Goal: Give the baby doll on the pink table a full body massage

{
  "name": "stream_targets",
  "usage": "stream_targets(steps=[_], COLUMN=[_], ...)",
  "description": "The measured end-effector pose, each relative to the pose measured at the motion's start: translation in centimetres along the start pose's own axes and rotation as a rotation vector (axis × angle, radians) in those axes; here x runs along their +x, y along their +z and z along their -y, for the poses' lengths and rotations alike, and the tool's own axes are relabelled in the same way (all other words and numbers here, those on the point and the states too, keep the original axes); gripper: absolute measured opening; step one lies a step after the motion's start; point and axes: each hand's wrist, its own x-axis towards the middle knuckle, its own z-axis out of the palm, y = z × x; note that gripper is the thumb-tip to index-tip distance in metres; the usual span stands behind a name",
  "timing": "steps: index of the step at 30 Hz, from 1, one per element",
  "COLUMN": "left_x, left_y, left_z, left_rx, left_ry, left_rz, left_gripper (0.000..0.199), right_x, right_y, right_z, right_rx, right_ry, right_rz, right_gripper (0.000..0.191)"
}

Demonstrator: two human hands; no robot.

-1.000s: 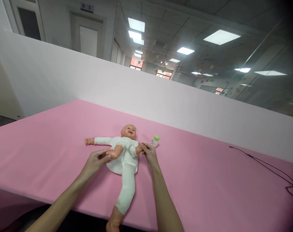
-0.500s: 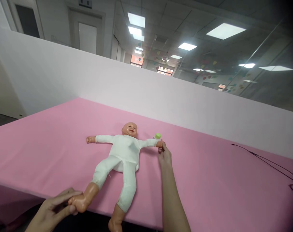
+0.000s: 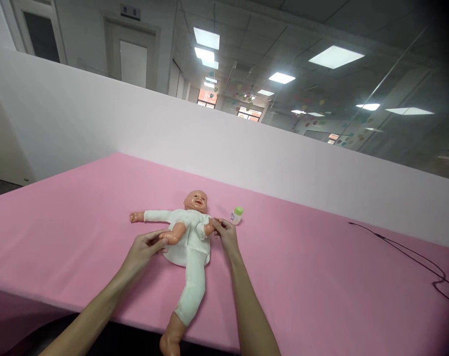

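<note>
I am bending over a plastic baby doll [image 3: 195,202], and it lies on its back on a pink-covered table [image 3: 302,267], a little toward the far side from my hands. The doll wears a white cloth suit [image 3: 193,284], and its open front is spread under the body. My left hand [image 3: 141,252] is at the doll's bent leg, and my left fingers [image 3: 152,240] are curled and closed around the bare plastic foot [image 3: 169,237], so this hand is grasping it. My right hand [image 3: 226,235] is on the other side of the body, and my right fingers [image 3: 219,224] pinch the doll's small hand [image 3: 210,229], with the short sleeve [image 3: 202,230] just beside them. The doll's other arm stretches out to the left, and its other leg lies straight toward the near table edge [image 3: 109,316], where the foot [image 3: 169,341] reaches over it. A small baby bottle [image 3: 236,215] with a green cap stands just beside my right hand, near the doll's shoulder. A thin black cable [image 3: 405,257] lies on the table, well apart on the right. Behind the table is a white partition wall [image 3: 209,133].
</note>
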Motion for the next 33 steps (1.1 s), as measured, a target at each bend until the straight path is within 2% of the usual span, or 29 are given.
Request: stream_targets(steps=[4,7,9,11,14,17,22,25,27,29,31,33], left_x=[-5.2,-9.6,-11.9,-13.5,-13.9,-12.3,-5.3,-0.8,1.0,1.4,0.3,-1.7], left_y=[-3.4,-6.5,-8.3,-9.6,-10.1,-8.7,-3.8,-1.0,0.0,0.2,-0.6,-2.0], left_z=[-0.2,1.4,3.0,4.4,5.0,3.3,-0.7,-0.8,-0.1,0.6,0.9,0.8], left_rx=[0.135,0.197,0.238,0.258,0.245,0.211,0.143,0.037,-0.032,-0.057,-0.039,0.006], left_ry=[-0.015,-0.026,-0.015,-0.010,-0.015,0.010,0.037,0.027,-0.003,-0.019,-0.017,-0.014], left_rz=[-0.008,0.040,0.092,0.113,0.095,0.033,-0.035,-0.023,0.000,0.004,-0.010,-0.033], left_gripper=[0.049,0.043,0.035,0.031,0.030,0.032,0.042,0.050,0.058,0.061,0.060,0.056], right_x=[1.6,2.3,2.5,2.6,2.7,2.4,0.2,-1.0,-1.3,-1.1,-0.6,0.3], right_y=[-3.5,-6.5,-7.8,-8.2,-7.2,-4.7,-0.1,1.7,2.0,1.8,1.0,-0.3], right_z=[-0.9,-2.3,-3.1,-3.4,-2.6,-1.1,0.2,0.2,0.2,0.1,-0.1,-0.5], right_rx=[0.247,0.316,0.309,0.304,0.336,0.357,0.082,-0.061,-0.082,-0.051,0.036,0.164], right_ry=[-0.022,0.038,0.103,0.128,0.038,-0.066,-0.036,-0.023,-0.020,-0.014,-0.004,0.004], right_rz=[-0.403,-0.692,-0.800,-0.832,-0.760,-0.546,-0.081,0.111,0.147,0.109,-0.005,-0.178], right_gripper=[0.044,0.037,0.034,0.034,0.036,0.041,0.040,0.039,0.039,0.038,0.037,0.037])
